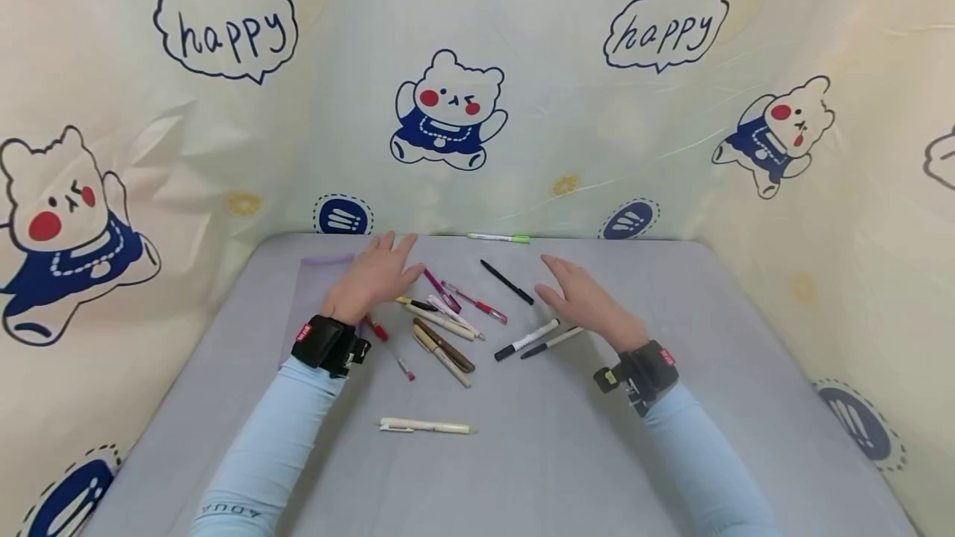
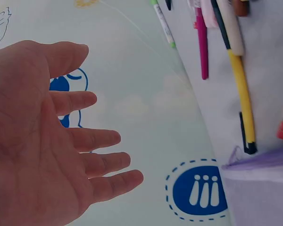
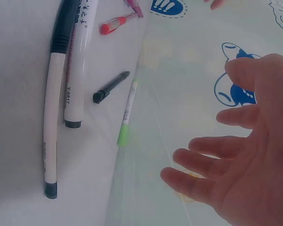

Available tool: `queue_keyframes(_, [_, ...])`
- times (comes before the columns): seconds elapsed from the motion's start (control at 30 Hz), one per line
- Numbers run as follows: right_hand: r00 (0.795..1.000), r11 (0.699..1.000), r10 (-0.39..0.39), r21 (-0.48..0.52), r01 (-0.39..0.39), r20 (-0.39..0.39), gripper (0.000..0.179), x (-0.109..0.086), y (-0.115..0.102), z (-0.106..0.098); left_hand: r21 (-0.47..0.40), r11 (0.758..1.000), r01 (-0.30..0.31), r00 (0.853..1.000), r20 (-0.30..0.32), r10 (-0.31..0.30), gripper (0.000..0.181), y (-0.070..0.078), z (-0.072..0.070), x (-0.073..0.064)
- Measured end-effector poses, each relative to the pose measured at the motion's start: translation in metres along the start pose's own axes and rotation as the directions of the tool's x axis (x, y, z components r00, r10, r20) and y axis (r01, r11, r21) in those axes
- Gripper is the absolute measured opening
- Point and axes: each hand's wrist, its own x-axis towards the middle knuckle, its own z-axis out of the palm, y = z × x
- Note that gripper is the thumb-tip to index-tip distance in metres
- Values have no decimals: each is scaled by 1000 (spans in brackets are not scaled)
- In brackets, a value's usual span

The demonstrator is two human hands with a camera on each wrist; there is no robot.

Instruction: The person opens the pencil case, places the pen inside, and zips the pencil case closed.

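My left hand (image 1: 370, 278), fingers spread and holding nothing, is over the left part of the table beside a purple pouch (image 1: 317, 288). In the left wrist view its palm shows, with a yellow pen (image 2: 242, 94) and a magenta pen (image 2: 202, 44) to the right. My right hand (image 1: 593, 301) is likewise empty with fingers extended, close to a white marker with a black cap (image 1: 527, 340) and a white pen with a black cap (image 1: 552, 342). Between the hands lie a black pen (image 1: 506, 282), a red-and-pink pen (image 1: 475, 302) and a brown pen (image 1: 445, 345).
A green-tipped white marker (image 1: 498, 238) lies at the table's back edge. Nearer the front is a cream pen (image 1: 427, 426), apart from the others. A red pen (image 1: 376, 328) lies by the left wrist. Behind the grey table (image 1: 567, 454) hangs a printed curtain (image 1: 559, 131).
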Motion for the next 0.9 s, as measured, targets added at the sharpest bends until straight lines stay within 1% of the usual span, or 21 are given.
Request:
queue_keyframes(0.07, [1000,1000,0,4,0,-4,66,1,1,2,2,1000,2,1000,-3,-2,65,-4,1,-2])
queue_keyframes(0.2, [1000,1000,12,21,-12,-13,65,-1,2,2,-1,1000,-26,1000,-12,26,64,-7,2,-3])
queue_keyframes(0.27, [1000,999,21,27,-21,-9,65,-1,3,2,-3,1000,-26,1000,-13,26,64,-9,2,-3])
queue_keyframes(0.47, [999,997,41,59,-42,22,67,-4,1,2,-20,1000,18,1000,-5,-18,64,-14,3,-8])
queue_keyframes(0.63, [999,996,37,82,-37,8,65,-7,1,1,-8,998,55,999,-2,-55,65,-22,4,-12])
queue_keyframes(0.73, [1000,998,15,62,-15,-7,62,-9,2,1,-2,997,78,997,-7,-78,64,-27,5,-14])
queue_keyframes(0.9, [1000,999,-10,46,11,-15,59,-10,2,4,-1,996,94,996,-3,-94,63,-33,5,-20])
